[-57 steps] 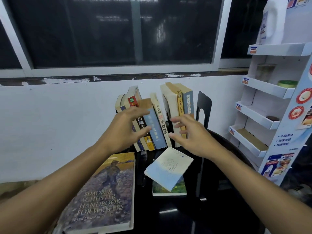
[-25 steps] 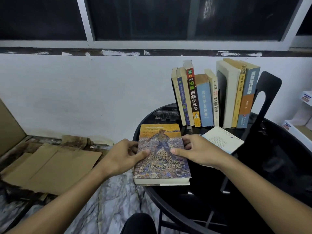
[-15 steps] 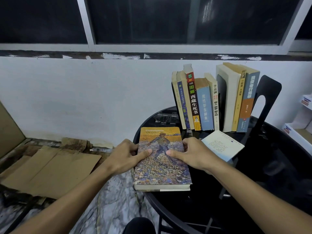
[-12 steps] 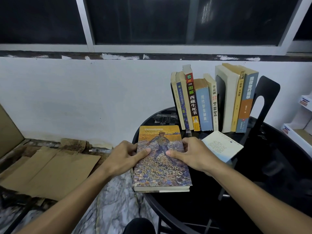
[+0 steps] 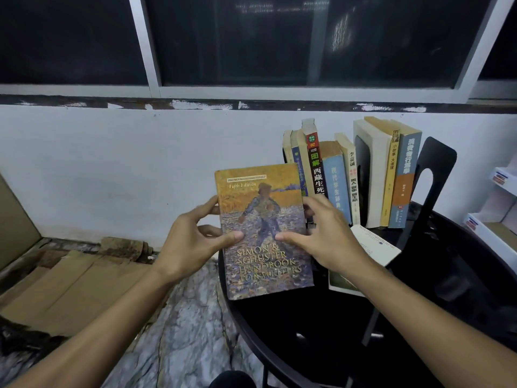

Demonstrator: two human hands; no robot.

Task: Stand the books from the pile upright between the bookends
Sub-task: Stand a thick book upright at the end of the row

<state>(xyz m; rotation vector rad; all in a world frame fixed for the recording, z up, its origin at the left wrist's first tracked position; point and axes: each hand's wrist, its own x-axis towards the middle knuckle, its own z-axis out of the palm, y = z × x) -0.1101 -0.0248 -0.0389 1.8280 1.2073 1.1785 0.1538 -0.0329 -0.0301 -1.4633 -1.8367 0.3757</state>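
Orange cover under both thumbs, fingers curled behind its long edges — left hand and right hand clamp the handbook, held tilted just before the upright row. Several books already stand at the black bookend; this one and two paperbacks lying flat on the table remain

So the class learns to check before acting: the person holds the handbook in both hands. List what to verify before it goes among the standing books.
1. Left hand and right hand both grip the handbook: ok.
2. Handbook's lower edge clear of the table: cannot tell.
3. Slot wide enough in the standing books: cannot tell, handbook hides part.
4. Right bookend upright: ok.
5. Pile cleared: not ok, the white book lies flat.
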